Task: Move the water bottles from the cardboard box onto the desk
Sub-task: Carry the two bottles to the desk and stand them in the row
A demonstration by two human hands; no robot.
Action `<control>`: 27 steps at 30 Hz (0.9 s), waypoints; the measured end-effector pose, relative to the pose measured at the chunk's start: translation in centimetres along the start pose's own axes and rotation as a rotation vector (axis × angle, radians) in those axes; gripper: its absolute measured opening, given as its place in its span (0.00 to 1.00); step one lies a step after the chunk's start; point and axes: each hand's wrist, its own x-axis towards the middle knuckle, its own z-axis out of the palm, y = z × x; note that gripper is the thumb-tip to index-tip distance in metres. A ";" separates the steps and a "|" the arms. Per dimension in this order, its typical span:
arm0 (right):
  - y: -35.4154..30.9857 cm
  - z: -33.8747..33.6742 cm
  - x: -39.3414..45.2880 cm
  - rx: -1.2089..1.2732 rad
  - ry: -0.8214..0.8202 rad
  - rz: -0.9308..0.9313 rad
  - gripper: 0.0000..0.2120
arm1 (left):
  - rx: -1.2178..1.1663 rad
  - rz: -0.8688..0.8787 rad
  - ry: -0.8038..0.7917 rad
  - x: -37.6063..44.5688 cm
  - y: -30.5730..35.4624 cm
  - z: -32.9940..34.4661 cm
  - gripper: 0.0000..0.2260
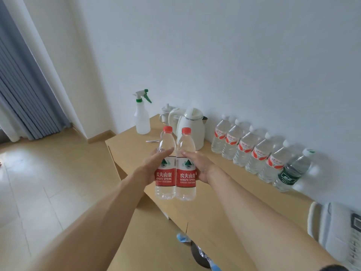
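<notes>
**Two bottles held upright over the desk**

Our left hand (154,165) grips one red-capped water bottle (165,163) and our right hand (197,167) grips a second bottle (186,167), the two touching side by side above the desk (220,202). Behind them stand a white kettle (192,128) and a spray bottle (142,118); a row of bottles (257,151) lines the wall.

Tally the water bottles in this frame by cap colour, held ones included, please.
Red caps: 2, one in the left hand at, one in the right hand at.
White caps: 5, in the row by the wall, first at.
Green-and-white cap: 1.
Total: 8.
</notes>
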 end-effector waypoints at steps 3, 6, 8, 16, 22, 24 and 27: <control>-0.5 -2.7 0.9 0.018 0.092 -0.028 0.24 | 0.045 0.037 -0.104 3.4 0.5 1.8 0.23; -0.8 -5.3 1.1 0.035 0.190 -0.047 0.23 | 0.085 0.050 -0.189 6.4 0.9 3.9 0.22; -0.9 -7.0 1.1 0.061 0.255 -0.058 0.24 | 0.101 0.049 -0.237 8.3 1.0 5.3 0.21; -1.9 -11.2 0.6 0.154 0.557 -0.110 0.26 | 0.179 0.047 -0.560 14.8 2.2 10.7 0.18; -2.4 -11.5 1.6 0.143 0.774 -0.095 0.36 | 0.275 0.064 -0.654 18.3 4.2 11.8 0.22; -2.2 -11.3 2.0 0.126 0.831 -0.081 0.36 | 0.330 0.064 -0.667 19.5 4.4 11.7 0.21; -1.6 -11.4 2.4 0.101 0.873 -0.098 0.29 | 0.452 0.112 -0.693 21.3 4.3 11.4 0.20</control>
